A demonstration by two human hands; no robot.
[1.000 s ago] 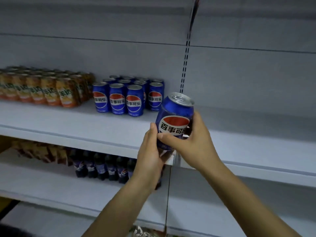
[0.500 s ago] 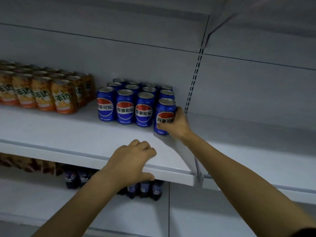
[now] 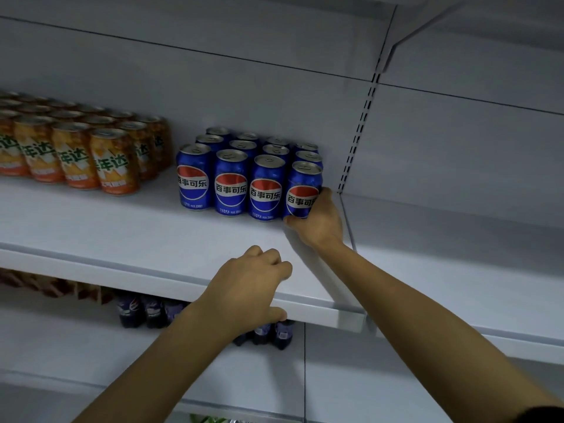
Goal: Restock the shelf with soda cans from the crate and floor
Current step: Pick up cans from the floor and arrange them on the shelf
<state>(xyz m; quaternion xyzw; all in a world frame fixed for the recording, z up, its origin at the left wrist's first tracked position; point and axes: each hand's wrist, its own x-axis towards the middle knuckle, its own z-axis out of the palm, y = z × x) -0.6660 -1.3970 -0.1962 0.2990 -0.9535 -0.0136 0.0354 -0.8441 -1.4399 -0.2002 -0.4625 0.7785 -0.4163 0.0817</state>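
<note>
1. My landmark: the blue can block, upright on the shelf, 4 cans across the front and more rows behind, back to the wall.
2. R hand: fingers wrapped round the lower part of the blue can, thumb across the front near its base. It's a closed hold on the can, not slack.
3. That can is at the front-right corner of the block, upright, label toward me, touching its left neighbour. The base is behind the thumb, so I can't tell if it's fully down on the shelf.
4. L hand: in front of the block and lower, at the shelf's front lip. Fingers are curled over the top of the edge w/ the thumb under it, so it grips the shelf and holds no can.
5. Orange cans: left of the block on the same shelf, a narrow gap between the two groups, several rows deep.
6. Slotted upright: just right of the block, on the back wall.
7. Dark bottles: below the block on the next level down, partly behind my L forearm. Too dim to read the labels.
</note>
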